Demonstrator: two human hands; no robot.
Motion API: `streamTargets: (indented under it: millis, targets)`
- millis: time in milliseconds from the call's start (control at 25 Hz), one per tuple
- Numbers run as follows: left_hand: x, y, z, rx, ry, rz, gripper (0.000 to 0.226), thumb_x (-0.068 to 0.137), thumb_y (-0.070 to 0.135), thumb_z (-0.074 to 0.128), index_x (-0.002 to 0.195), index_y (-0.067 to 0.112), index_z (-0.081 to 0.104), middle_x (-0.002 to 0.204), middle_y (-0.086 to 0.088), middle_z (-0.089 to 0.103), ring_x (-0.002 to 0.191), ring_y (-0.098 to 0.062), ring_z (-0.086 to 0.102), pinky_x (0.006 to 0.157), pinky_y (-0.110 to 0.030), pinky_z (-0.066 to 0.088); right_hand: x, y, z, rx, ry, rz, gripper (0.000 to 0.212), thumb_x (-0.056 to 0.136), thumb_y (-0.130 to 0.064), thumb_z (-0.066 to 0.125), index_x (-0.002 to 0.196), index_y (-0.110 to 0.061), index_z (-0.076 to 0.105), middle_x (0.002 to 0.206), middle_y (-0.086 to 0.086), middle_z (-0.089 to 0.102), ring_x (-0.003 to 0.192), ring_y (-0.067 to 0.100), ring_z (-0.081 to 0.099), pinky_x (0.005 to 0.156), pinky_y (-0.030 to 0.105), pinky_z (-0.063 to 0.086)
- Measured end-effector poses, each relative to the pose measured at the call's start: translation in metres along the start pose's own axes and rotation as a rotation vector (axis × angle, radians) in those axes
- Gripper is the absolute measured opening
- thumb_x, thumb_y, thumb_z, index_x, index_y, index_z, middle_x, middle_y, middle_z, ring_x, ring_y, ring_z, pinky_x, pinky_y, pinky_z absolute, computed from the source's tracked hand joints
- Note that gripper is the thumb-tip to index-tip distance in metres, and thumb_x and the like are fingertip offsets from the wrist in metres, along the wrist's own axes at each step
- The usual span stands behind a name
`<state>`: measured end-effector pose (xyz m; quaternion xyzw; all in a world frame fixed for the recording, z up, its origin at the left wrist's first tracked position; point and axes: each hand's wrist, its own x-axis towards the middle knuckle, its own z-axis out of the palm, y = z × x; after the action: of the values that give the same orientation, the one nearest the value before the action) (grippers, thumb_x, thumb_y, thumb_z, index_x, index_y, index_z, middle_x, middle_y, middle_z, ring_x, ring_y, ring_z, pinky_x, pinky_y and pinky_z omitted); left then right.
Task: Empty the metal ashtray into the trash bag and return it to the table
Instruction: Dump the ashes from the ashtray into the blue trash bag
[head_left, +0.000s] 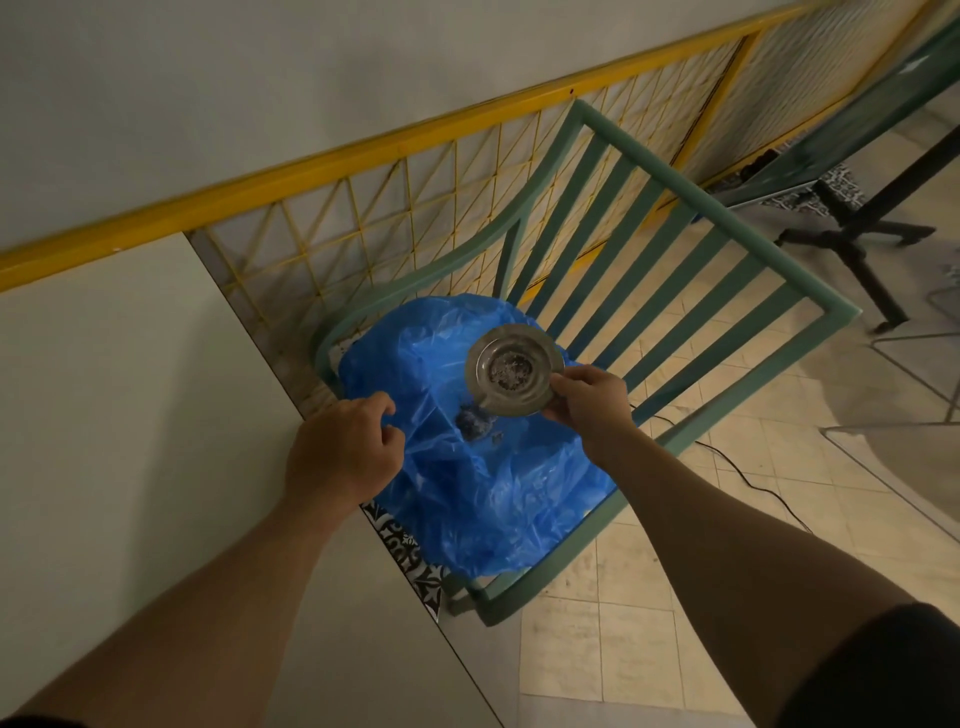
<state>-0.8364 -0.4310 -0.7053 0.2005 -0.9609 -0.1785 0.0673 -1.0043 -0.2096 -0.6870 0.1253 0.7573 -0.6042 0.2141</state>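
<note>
A round metal ashtray (511, 368) with grey ash residue in its bowl is held tilted over a blue trash bag (483, 488). My right hand (587, 402) grips the ashtray's lower right rim. The bag lies spread on the seat of a green chair (670, 291). A dark clump of ash (470, 418) sits inside the bag below the ashtray. My left hand (345, 449) pinches the bag's left edge, holding it up. The white table (130, 415) fills the left side.
A yellow lattice railing (322, 171) runs behind the chair along the wall. A dark glass-topped table on a black pedestal base (852, 234) stands at the upper right. A black cable (748, 478) trails over the tiled floor to the right of the chair.
</note>
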Motion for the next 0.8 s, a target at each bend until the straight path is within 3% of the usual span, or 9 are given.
streamTargets:
  millis: [120, 240, 320, 520, 640, 800]
  targets:
    - [0.0, 0.0, 0.001, 0.005, 0.001, -0.012, 0.034, 0.082, 0.028, 0.045, 0.108, 0.018, 0.064, 0.075, -0.003, 0.067, 0.064, -0.018, 0.05, 0.058, -0.029, 0.037, 0.007, -0.01, 0.0, -0.181, 0.105, -0.182, 0.016, 0.086, -0.008, 0.07, 0.074, -0.019, 0.069, 0.075, 0.007, 0.073, 0.057, 0.015, 0.073, 0.049, 0.019, 0.057]
    - [0.001, 0.002, 0.0, 0.006, -0.002, -0.021, 0.033, 0.081, 0.027, 0.046, 0.108, 0.019, 0.064, 0.071, 0.0, 0.063, 0.063, -0.018, 0.05, 0.057, -0.029, 0.036, 0.016, -0.017, 0.003, -0.343, 0.122, -0.323, 0.017, 0.084, -0.011, 0.067, 0.071, -0.022, 0.068, 0.071, 0.005, 0.073, 0.064, 0.021, 0.074, 0.06, 0.031, 0.062]
    - [0.001, 0.002, 0.0, 0.008, -0.003, -0.022, 0.034, 0.081, 0.028, 0.045, 0.107, 0.019, 0.064, 0.069, 0.001, 0.06, 0.062, -0.018, 0.051, 0.056, -0.029, 0.036, 0.019, -0.019, 0.006, -0.426, 0.118, -0.376, 0.015, 0.082, -0.013, 0.066, 0.071, -0.022, 0.068, 0.07, 0.004, 0.072, 0.068, 0.021, 0.072, 0.063, 0.034, 0.061]
    - [0.001, 0.002, 0.0, 0.012, -0.005, -0.02, 0.035, 0.08, 0.029, 0.044, 0.107, 0.018, 0.064, 0.07, 0.0, 0.063, 0.063, -0.018, 0.051, 0.057, -0.029, 0.035, 0.023, -0.014, 0.012, -0.66, 0.122, -0.53, 0.012, 0.085, -0.016, 0.061, 0.08, -0.02, 0.07, 0.069, -0.003, 0.064, 0.063, 0.01, 0.056, 0.051, 0.021, 0.041]
    - [0.001, 0.002, 0.0, 0.016, -0.006, -0.022, 0.035, 0.081, 0.03, 0.044, 0.107, 0.019, 0.063, 0.069, 0.001, 0.064, 0.062, -0.016, 0.051, 0.057, -0.028, 0.033, 0.023, -0.009, 0.013, -0.771, 0.082, -0.595, 0.015, 0.088, -0.014, 0.059, 0.09, -0.014, 0.074, 0.077, 0.002, 0.065, 0.068, 0.019, 0.06, 0.054, 0.028, 0.049]
    - [0.001, 0.003, -0.001, 0.014, -0.012, -0.026, 0.035, 0.081, 0.03, 0.043, 0.107, 0.019, 0.064, 0.067, 0.002, 0.061, 0.061, -0.017, 0.051, 0.057, -0.028, 0.033, 0.025, -0.005, 0.013, -0.785, 0.092, -0.608, 0.016, 0.088, -0.012, 0.058, 0.091, -0.014, 0.074, 0.079, 0.006, 0.07, 0.068, 0.021, 0.061, 0.055, 0.029, 0.047]
